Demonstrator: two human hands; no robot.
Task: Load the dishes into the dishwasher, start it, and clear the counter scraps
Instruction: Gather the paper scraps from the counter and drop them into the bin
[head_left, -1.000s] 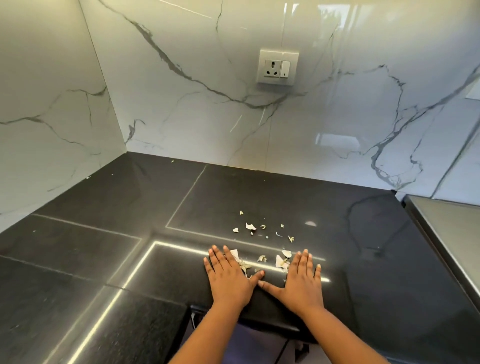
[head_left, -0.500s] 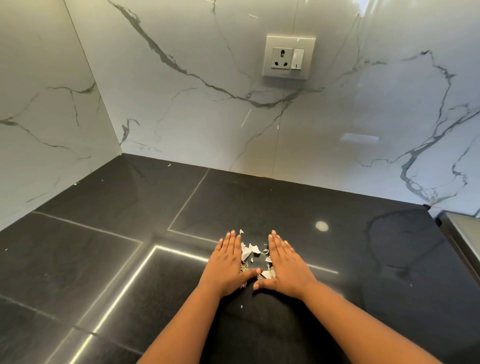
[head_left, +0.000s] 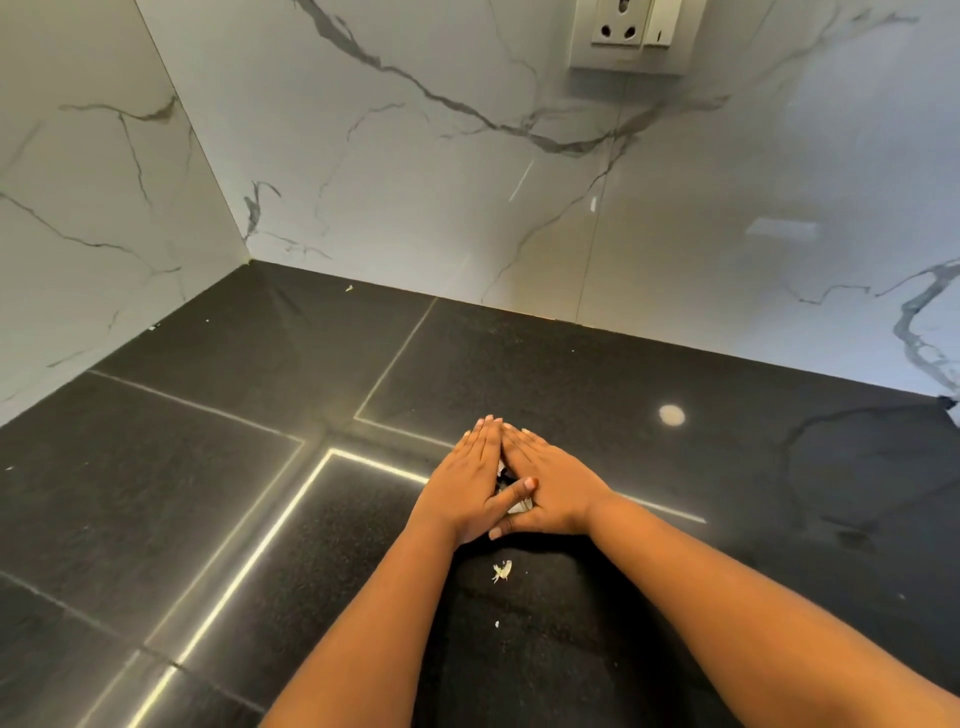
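My left hand and my right hand lie flat on the black stone counter, fingers straight, fingertips meeting to form a tent. Between the palms a small heap of pale scraps shows through the gap; most of it is hidden under the hands. My left thumb crosses over the right hand's edge. One loose pale scrap lies on the counter nearer me, between my forearms, and a tiny fleck sits below it.
White marble-look walls close off the counter at the back and left, meeting in a corner. A wall socket is high on the back wall. A few small crumbs lie near the back wall.
Both hands have swept together across the counter, closing from spread apart to fingertips touching, gathering the scattered scraps between them. The view has moved closer and lower.
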